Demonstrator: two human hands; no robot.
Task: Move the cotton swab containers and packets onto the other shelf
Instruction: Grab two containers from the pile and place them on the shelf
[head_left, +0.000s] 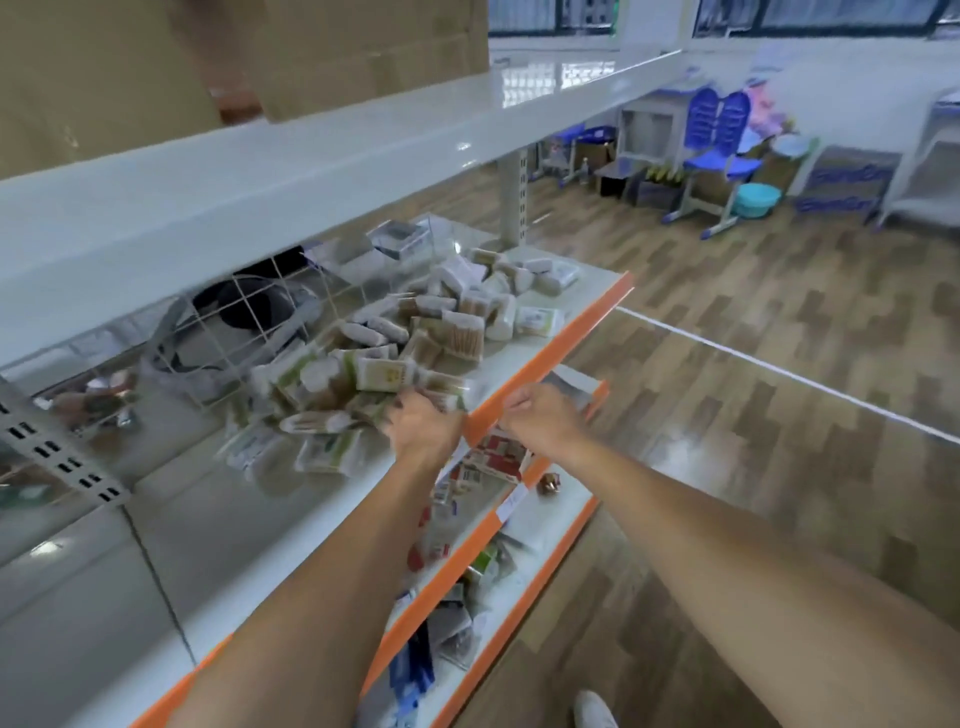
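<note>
- A heap of cotton swab packets (415, 332) is seen at the centre of the frame, spread over a white shelf (519, 358) with an orange front edge (550, 353).
- The left hand (423, 421) is laid on the near packets at that edge; its fingers are blurred, so its grip cannot be told.
- The right hand (537, 410) is held just beside it at the orange edge, fingers curled; whether anything is pinched cannot be told.
- Lower shelves (550, 525) with mixed goods are seen below.

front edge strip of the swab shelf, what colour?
Orange front edge strip, clearest in the head view.
</note>
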